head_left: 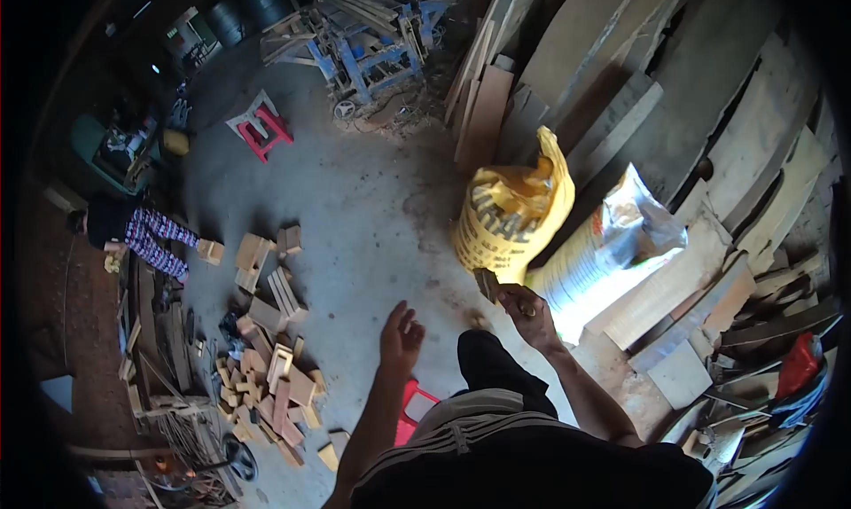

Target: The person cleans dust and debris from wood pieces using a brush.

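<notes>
My right hand grips a small dark piece of wood by one end. The piece sticks out to the left, in front of the base of a yellow sack. Right beside that hand stands a white sack, brightly lit with its top gaping. My left hand hangs in the air over the concrete floor, fingers loosely bent and apart, holding nothing. Under my left forearm a red stool shows in part, the rest hidden by my body.
Cut wood blocks lie heaped on the floor at left. Boards lean along the right wall. A red stool and a blue frame loaded with scrap wood stand farther off. Another person bends down at far left.
</notes>
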The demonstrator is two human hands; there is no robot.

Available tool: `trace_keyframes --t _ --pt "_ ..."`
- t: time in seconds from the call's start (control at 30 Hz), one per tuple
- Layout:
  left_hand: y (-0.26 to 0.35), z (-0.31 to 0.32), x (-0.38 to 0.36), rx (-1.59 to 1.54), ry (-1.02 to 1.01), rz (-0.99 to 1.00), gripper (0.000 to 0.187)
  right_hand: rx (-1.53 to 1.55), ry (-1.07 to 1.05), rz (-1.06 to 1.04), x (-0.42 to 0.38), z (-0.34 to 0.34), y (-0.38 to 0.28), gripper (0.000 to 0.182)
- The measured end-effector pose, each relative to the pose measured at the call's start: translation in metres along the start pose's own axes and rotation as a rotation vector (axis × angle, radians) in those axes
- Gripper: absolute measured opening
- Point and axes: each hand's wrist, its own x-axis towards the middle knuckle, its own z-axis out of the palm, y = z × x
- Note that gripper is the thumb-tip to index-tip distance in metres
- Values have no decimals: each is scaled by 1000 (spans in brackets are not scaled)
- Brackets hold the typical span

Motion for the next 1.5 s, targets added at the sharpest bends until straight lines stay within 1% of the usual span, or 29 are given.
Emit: trace_keyframes --t 0.07,0.13,0.2,0.27,0.3,0.4,0.5,0.53,0.57,0.63,0.73,0.8,0.83,0.87,0.9,1.0,1.03,1.07,1.1,1.13,1.17,1.2,1.23,1.27,1.3,1.33,1.37,1.43,1.5 --pt "20 14 33 -6 -57 -112 28 -57 -7 22 42 29 11 25" --pt "48 19 70 18 -73 -104 26 -23 -17 68 85 57 21 21" --pt "83 19 111 8 -52 -95 26 -52 16 -74 132 89 55 17" --pt "125 3 163 -76 13 -75 31 -135 -34 16 184 111 60 18" --pt "148 7 180 -70 113 -37 31 -130 -41 -11 214 121 52 19" --pt "221 15 230 2 172 74 26 -111 -78 -23 310 162 43 19" --pt "291 32 281 -70 171 102 31 -184 -98 -8 400 203 26 20" --pt "313 36 297 -107 156 64 30 -191 -124 -74 428 212 0 19" --pt "332 49 310 -146 182 99 29 -204 -139 -138 461 221 -28 19" --pt "361 81 327 -205 209 155 26 -178 -158 -213 511 254 -37 20" --pt "391 86 376 -233 232 115 24 -241 -215 -230 576 298 -57 21" --pt "412 85 417 -224 286 40 21 -413 -283 -297 607 323 -61 22" --pt "425 82 441 -209 330 2 19 -416 -274 -261 622 333 -58 22" --pt "440 76 462 -192 376 -33 16 -495 -236 -316 636 344 -54 21" --pt "461 73 483 -218 300 -79 13 -575 -193 -375 649 357 -53 20" --pt "532 89 544 -186 258 -66 15 -536 -87 -190 679 387 -34 19" --pt "556 101 562 -124 235 -30 20 -552 -50 -189 690 394 -28 15" --pt "576 114 579 -90 176 34 23 -564 -46 -182 701 396 -27 15" --pt "596 93 620 -74 52 21 25 -583 -118 -63 709 396 -26 14" --pt "614 111 634 -26 95 6 28 -598 -206 37 720 396 -24 14" --pt "633 123 655 61 125 -49 29 -613 -168 40 727 392 -29 15" --pt "643 123 686 24 78 -59 29 -614 -140 18 734 388 -37 19" --pt "652 143 699 133 -3 9 30 -599 -115 184 744 387 -41 19" --pt "658 175 698 242 -124 125 29 -538 -48 211 751 389 -35 16" --pt "662 218 696 286 -48 173 25 -587 -33 195 756 389 -23 15" --pt "665 242 704 276 -127 175 23 -645 6 186 765 388 -13 16" --pt "666 269 708 271 -103 169 22 -650 -17 146 773 391 -7 16" --pt "656 303 715 233 -96 166 23 -850 83 60 780 393 3 13" --pt "635 322 719 216 -89 118 25 -850 41 -10 796 398 14 13"
